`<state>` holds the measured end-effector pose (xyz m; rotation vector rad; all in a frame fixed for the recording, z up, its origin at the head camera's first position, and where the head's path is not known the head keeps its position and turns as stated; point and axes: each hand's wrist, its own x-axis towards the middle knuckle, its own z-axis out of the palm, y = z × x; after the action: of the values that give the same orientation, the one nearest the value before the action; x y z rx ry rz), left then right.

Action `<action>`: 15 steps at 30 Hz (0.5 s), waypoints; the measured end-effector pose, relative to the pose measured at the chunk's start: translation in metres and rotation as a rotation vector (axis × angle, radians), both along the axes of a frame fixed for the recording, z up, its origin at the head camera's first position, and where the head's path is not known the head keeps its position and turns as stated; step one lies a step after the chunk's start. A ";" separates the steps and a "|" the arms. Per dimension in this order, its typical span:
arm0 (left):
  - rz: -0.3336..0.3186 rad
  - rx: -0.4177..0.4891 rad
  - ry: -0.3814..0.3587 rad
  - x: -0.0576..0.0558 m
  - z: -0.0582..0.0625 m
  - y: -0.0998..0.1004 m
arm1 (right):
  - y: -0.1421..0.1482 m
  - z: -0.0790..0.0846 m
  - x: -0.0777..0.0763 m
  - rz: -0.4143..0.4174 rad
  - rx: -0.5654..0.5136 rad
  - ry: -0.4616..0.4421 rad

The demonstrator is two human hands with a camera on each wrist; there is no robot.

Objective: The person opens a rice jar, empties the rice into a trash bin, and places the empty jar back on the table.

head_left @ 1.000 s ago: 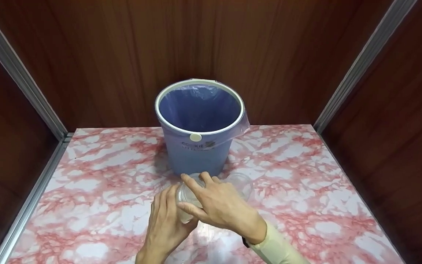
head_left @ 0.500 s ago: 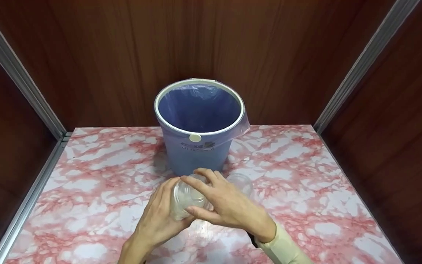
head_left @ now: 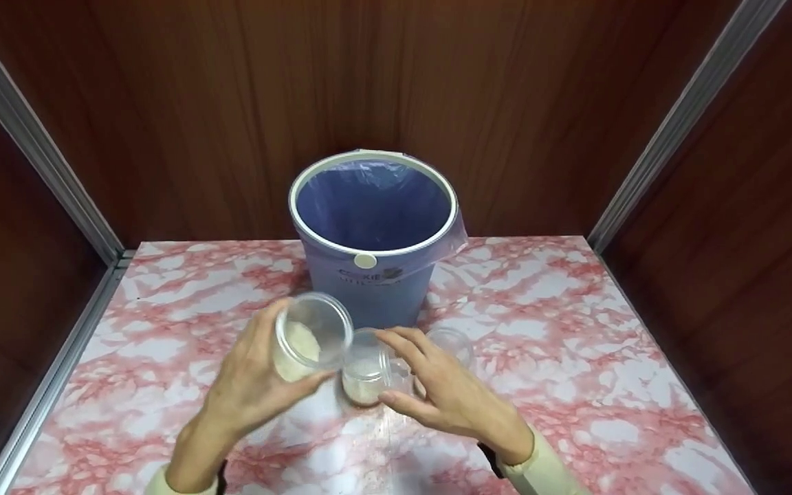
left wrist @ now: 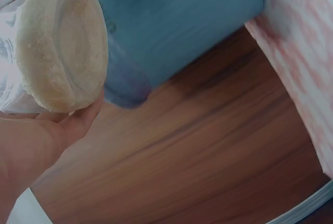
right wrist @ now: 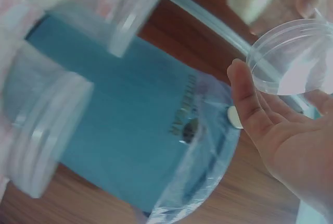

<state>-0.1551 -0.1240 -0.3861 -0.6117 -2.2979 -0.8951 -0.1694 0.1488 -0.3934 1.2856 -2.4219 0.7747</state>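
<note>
Head view: nearest, keep tilted jar [head_left: 313,330] mouth-up so pale contents [head_left: 301,344] stay in; best hold clear lid [right wrist: 291,57] by its edge, off other jars. Your left hand [head_left: 248,385] curls firmly round tilted jar's side. Your right hand [head_left: 447,392], half open, seems to pinch clear lid between fingers and thumb. Middle jar [head_left: 365,385] stands on table [head_left: 616,426] just beside; another jar [head_left: 452,340] beyond, partly hidden. Farther back, lined bin [head_left: 372,302], then wooden wall [head_left: 506,124].
</note>
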 end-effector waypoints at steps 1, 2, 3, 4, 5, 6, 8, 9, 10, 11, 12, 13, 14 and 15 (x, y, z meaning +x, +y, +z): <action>0.019 -0.003 0.014 -0.002 0.003 -0.003 | 0.001 -0.003 0.000 -0.007 0.012 -0.022; 0.032 0.005 0.021 -0.003 0.006 -0.005 | 0.002 -0.007 0.001 -0.014 0.024 -0.046; 0.048 0.014 0.028 -0.005 0.010 -0.007 | 0.003 -0.011 0.001 -0.020 0.037 -0.068; 0.064 0.025 0.032 -0.006 0.013 -0.009 | 0.004 -0.016 0.002 -0.018 0.046 -0.085; 0.081 0.034 0.035 -0.008 0.016 -0.011 | 0.005 -0.020 0.003 -0.015 0.058 -0.106; 0.100 0.042 0.037 -0.009 0.020 -0.012 | 0.006 -0.025 0.004 -0.010 0.071 -0.118; 0.134 0.050 0.039 -0.011 0.026 -0.015 | 0.006 -0.036 0.007 0.007 0.097 -0.135; 0.144 0.053 0.045 -0.013 0.030 -0.016 | 0.006 -0.041 0.009 0.016 0.115 -0.135; 0.154 0.048 0.048 -0.015 0.033 -0.018 | 0.005 -0.046 0.011 0.021 0.134 -0.136; 0.163 0.038 0.058 -0.017 0.037 -0.019 | 0.005 -0.051 0.013 0.022 0.153 -0.137; 0.167 0.029 0.066 -0.020 0.042 -0.021 | 0.006 -0.056 0.015 0.014 0.179 -0.129; 0.169 0.019 0.071 -0.024 0.046 -0.022 | 0.006 -0.062 0.017 0.002 0.208 -0.120; 0.171 0.008 0.072 -0.027 0.050 -0.024 | 0.006 -0.067 0.018 -0.009 0.244 -0.104; 0.172 0.000 0.069 -0.031 0.054 -0.026 | 0.006 -0.073 0.020 -0.014 0.280 -0.080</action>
<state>-0.1860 -0.1498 -0.3317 -0.4308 -2.2488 -0.7805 -0.1495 0.1544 -0.4664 1.3567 -2.6744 0.5050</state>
